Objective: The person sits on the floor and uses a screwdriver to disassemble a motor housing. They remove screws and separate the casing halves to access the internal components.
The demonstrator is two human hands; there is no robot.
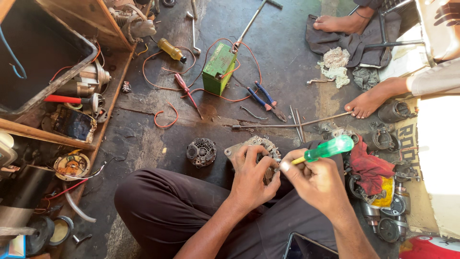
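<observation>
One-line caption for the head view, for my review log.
Seated on a workshop floor, left hand steadies a metal alternator housing while right hand works a green-handled screwdriver.

Bare dark floor (143, 139) lies open left of the finned metal part (201, 151). Ahead, long rods (292, 123), blue-handled pliers (266, 100) and the wired green battery (219, 67) block passage; right, a red rag (369, 168) and round metal parts (388, 225) crowd close.

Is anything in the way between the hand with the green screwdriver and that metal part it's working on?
Nothing visible. The right hand holds the screwdriver right beside the metal part, which the left hand grips; that hand's fingers hide the tip.
</observation>
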